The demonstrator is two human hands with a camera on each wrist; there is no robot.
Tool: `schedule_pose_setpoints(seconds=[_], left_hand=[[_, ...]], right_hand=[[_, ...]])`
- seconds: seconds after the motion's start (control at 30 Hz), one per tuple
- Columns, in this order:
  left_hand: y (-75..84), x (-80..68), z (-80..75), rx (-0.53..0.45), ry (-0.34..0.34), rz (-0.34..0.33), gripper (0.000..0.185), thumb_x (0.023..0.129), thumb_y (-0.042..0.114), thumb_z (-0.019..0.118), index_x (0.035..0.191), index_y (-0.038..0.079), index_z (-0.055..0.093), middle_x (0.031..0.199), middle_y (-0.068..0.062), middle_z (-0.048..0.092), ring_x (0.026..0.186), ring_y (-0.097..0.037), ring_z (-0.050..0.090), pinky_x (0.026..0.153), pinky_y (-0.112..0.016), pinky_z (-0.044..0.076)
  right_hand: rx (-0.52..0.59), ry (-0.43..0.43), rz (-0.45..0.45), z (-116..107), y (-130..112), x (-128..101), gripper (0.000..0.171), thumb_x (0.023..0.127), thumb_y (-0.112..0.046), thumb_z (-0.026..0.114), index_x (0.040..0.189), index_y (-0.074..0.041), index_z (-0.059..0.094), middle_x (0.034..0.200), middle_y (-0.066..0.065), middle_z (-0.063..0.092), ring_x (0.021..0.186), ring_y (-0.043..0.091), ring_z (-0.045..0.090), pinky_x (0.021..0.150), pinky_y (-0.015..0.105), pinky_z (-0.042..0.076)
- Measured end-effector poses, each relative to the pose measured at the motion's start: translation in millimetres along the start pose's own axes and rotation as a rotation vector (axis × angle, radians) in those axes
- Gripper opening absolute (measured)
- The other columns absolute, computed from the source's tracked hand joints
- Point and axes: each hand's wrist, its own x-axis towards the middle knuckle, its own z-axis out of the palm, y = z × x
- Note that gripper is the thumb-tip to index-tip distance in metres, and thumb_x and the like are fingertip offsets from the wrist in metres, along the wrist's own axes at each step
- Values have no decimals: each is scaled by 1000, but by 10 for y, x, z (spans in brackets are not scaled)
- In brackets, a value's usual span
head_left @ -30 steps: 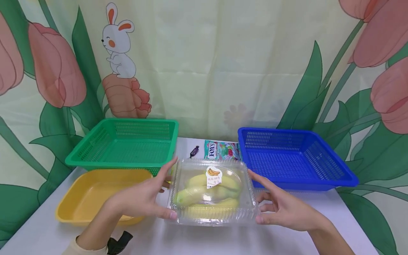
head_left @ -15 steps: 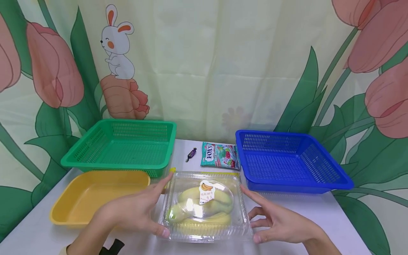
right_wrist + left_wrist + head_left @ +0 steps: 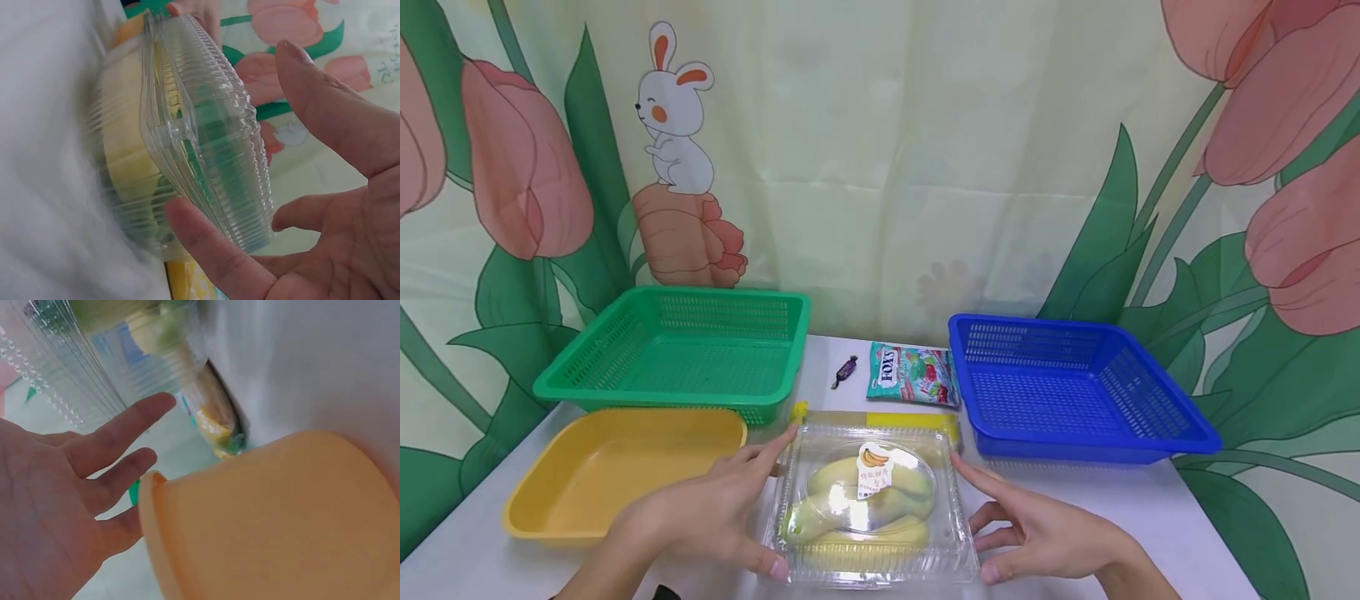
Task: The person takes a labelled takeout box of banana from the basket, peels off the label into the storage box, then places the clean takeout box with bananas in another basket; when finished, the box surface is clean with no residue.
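A clear plastic clamshell box (image 3: 868, 500) with bananas and a banana sticker inside sits low over the white table (image 3: 1165, 517), at the near middle. My left hand (image 3: 730, 512) presses its left side with thumb and forefinger spread straight. On the other side my right hand (image 3: 1000, 521) does the same. In the left wrist view my left hand (image 3: 94, 475) lies flat with straight fingers beside the ribbed box (image 3: 81, 356). The right wrist view has the box (image 3: 200, 144) on edge between thumb and forefinger of my right hand (image 3: 325, 206).
A yellow tray (image 3: 617, 467) lies left of the box and a green basket (image 3: 662, 390) stands behind it. The blue basket (image 3: 1075, 446) stands at the right. Behind the box are a Fox's candy bag (image 3: 910, 373), a small purple sweet (image 3: 845, 371) and a yellow strip (image 3: 902, 419).
Both hands have brought the box nearer to me and lower. The candy bag and the yellow strip behind it have come into full view.
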Motion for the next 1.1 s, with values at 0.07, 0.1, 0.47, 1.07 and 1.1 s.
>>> schedule_pose_setpoints(seconds=[0.07,0.1,0.47,1.07,1.1], left_hand=[[-17,6,22,-1,7,5,141,61,76,83,166,31,0,159,-15,37,147,-46,29,109,-71,37],[-23,15,31,-1,8,2,140,61,76,82,166,33,0,161,-15,34,148,-46,28,108,-72,37],[-33,96,-13,20,22,-50,135,59,76,84,165,36,13,161,-6,35,149,-39,27,110,-73,34],[-50,118,-52,74,29,-38,136,56,80,83,165,30,20,134,10,56,139,-26,33,112,-68,35],[-56,118,-46,69,30,-34,136,56,80,83,165,29,20,134,9,55,139,-26,34,112,-68,35]], right_hand=[[6,-5,22,-13,3,0,98,99,-12,69,167,-17,-2,167,27,-3,128,22,59,102,32,54],[3,-7,19,-23,3,-4,97,100,-11,68,166,-16,-2,166,29,-3,127,21,59,101,33,54],[-233,125,82,-73,-129,83,73,107,-18,56,166,-10,14,170,22,9,137,28,54,100,25,53],[-802,321,-151,79,13,423,77,94,-44,74,160,-25,38,169,5,21,152,39,20,100,79,35],[-800,311,-148,65,24,426,80,93,-47,74,160,-25,37,170,5,20,152,40,19,99,79,35]])
